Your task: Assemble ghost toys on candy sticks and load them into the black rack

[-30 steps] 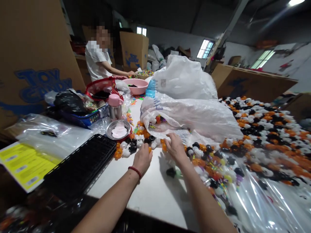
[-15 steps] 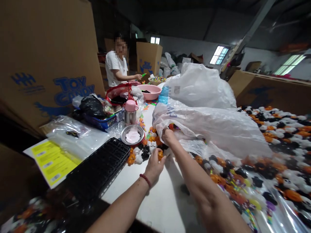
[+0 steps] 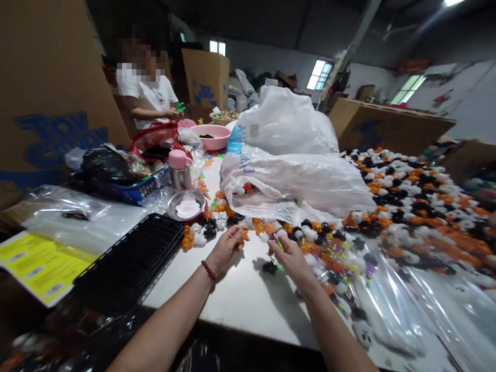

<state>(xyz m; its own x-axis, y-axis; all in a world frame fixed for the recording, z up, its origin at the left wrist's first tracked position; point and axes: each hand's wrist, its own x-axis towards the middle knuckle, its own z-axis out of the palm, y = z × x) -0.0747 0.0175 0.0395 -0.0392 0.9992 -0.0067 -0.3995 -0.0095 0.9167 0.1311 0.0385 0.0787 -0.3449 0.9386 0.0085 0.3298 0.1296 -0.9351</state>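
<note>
My left hand (image 3: 226, 251), with a dark red bead bracelet, is closed on a small orange pumpkin toy (image 3: 245, 236) above the white table (image 3: 240, 294). To its right, my right hand (image 3: 291, 257) pinches a small tube of colourful candy (image 3: 277, 242); the fingers partly hide it. A black toy piece (image 3: 269, 267) lies on the table just below the right fingertips. Beyond both hands rests a white plastic sack (image 3: 298, 181), its mouth open toward the left with orange and other coloured pieces inside. Orange, black and white toy heads (image 3: 210, 229) line the table near my left hand.
At left are a black plastic crate (image 3: 127, 263), yellow label sheets (image 3: 34, 266), a metal bowl (image 3: 186, 205) of paper tags and a pink-lidded flask (image 3: 180, 170). Toy heads heap (image 3: 422, 191) at right beside clear bags (image 3: 391, 305). A person (image 3: 149, 98) sits across the table.
My right hand has come out of the sack's mouth and moved right and nearer, now with a candy tube. My left hand keeps the pumpkin toy. The view has turned right.
</note>
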